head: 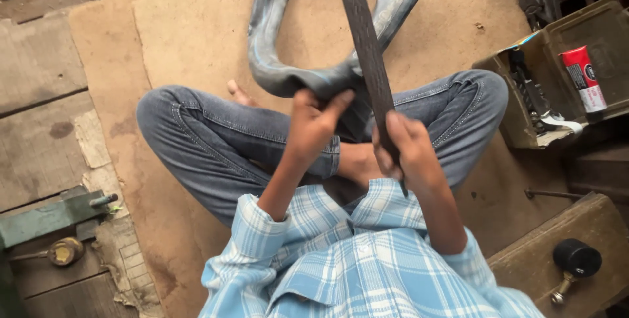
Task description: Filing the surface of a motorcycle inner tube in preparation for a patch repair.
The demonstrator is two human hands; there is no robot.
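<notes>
I sit cross-legged on brown cardboard (190, 36), in jeans and a blue checked shirt. My left hand (313, 121) grips a grey rubber inner tube (275, 62) at its near bend, over my lap; the tube loops away toward the top of the view. My right hand (406, 147) is closed around a long dark flat bar (367, 49) that rises diagonally to the top edge and crosses over the tube just right of my left hand.
An open olive metal box (517, 121) at right holds tools and a red-and-white tube (584, 77). A black-knobbed tool (575, 262) lies on a wooden box at lower right. A green metal piece (46, 216) and a brass part (64, 251) rest at lower left.
</notes>
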